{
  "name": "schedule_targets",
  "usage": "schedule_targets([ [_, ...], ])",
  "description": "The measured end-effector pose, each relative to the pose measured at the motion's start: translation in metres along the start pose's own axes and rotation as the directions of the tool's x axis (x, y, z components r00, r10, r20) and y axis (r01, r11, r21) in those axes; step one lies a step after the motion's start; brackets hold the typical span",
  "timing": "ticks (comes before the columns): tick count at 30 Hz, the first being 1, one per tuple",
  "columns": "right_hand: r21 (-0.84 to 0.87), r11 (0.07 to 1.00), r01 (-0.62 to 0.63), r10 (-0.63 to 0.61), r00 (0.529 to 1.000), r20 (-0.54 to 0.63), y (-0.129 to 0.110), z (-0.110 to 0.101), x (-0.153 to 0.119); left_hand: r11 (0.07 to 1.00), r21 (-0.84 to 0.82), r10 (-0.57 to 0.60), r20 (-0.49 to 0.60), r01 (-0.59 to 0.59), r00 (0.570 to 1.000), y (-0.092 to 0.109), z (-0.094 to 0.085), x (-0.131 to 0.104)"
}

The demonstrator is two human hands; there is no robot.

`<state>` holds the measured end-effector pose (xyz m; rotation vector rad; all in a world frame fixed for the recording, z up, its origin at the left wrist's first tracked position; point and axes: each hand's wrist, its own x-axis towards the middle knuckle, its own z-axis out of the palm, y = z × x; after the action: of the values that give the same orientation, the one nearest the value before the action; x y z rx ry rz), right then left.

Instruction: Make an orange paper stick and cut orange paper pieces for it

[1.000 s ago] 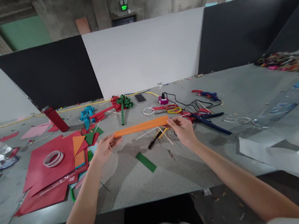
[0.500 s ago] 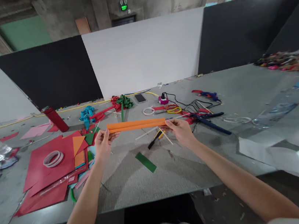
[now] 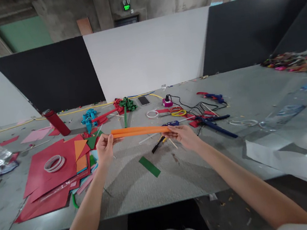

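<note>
A folded orange paper strip (image 3: 138, 130) is stretched level above the table between my two hands. My left hand (image 3: 105, 146) pinches its left end, with the thumb on the near side. At the other end my right hand (image 3: 183, 135) closes on the strip, fingers partly under it. Below lies a small green paper piece (image 3: 149, 166) on the grey tabletop. A black-handled cutter (image 3: 158, 144) and thin sticks lie just under the right hand. What holds the strip's layers together cannot be made out.
Red paper sheets (image 3: 47, 171) with tape rolls (image 3: 54, 163) lie left, near a red flask (image 3: 56, 122). Behind are blue ribbon (image 3: 89, 118), green ribbon (image 3: 127, 104) and a phone (image 3: 144, 100). Dark-blue pliers (image 3: 214, 124), cables, a glue gun (image 3: 212, 97) and a bottle (image 3: 289, 107) lie right.
The strip's right end has narrowed and dipped slightly, and my right fingers have shifted left along it. My left hand has barely moved.
</note>
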<state>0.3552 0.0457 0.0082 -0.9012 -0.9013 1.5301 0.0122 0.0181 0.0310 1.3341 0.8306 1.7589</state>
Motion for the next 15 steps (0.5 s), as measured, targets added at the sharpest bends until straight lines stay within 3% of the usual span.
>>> schedule_targets([
  [8,0.042,0.991,-0.126,0.126,0.992,0.013,-0.001,-0.006,0.002,0.996,0.016,-0.082,-0.056,0.083,0.995,0.012,0.007,-0.006],
  [15,0.074,0.992,-0.097,0.099,0.995,-0.012,-0.007,-0.003,-0.001,0.995,0.052,-0.080,-0.029,0.081,0.996,0.013,0.008,-0.005],
])
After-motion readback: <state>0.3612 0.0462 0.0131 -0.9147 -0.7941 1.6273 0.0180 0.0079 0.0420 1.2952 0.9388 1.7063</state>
